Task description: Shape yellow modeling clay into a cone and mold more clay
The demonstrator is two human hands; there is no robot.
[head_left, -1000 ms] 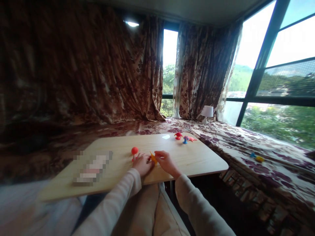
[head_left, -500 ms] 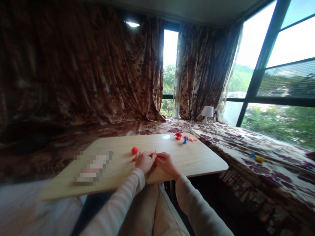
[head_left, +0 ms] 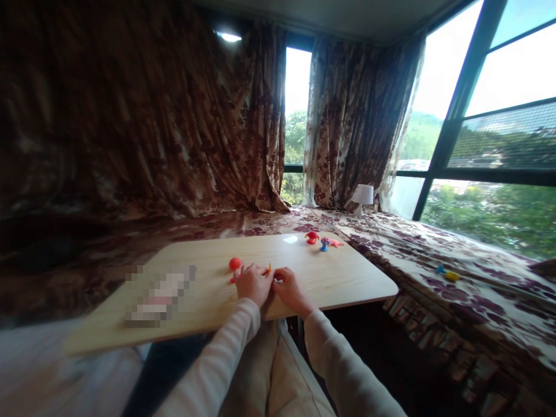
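Both hands are close together over the near edge of the wooden table (head_left: 343,278). My left hand (head_left: 253,284) is closed, its fingertips around a small orange-yellow piece (head_left: 269,269) whose thin tip pokes up. My right hand (head_left: 290,286) is pinched right beside it, its fingertips almost touching the left ones; what they grip is hidden. Just beyond my left hand lies a red-orange ball (head_left: 235,264), and a small red piece (head_left: 233,280) shows partly from behind the fingers.
At the table's far right stand a red toy figure (head_left: 311,237), a blue toy figure (head_left: 324,244) and a flat pink-red toy (head_left: 336,243). A blurred-out flat object (head_left: 160,296) lies on the left. A yellow and blue toy (head_left: 452,276) and a white lamp (head_left: 362,195) rest on the flowered cover.
The hands stay together at the same spot. My right fingers have curled in more, and my left hand has turned slightly. The whole view has shifted a little.
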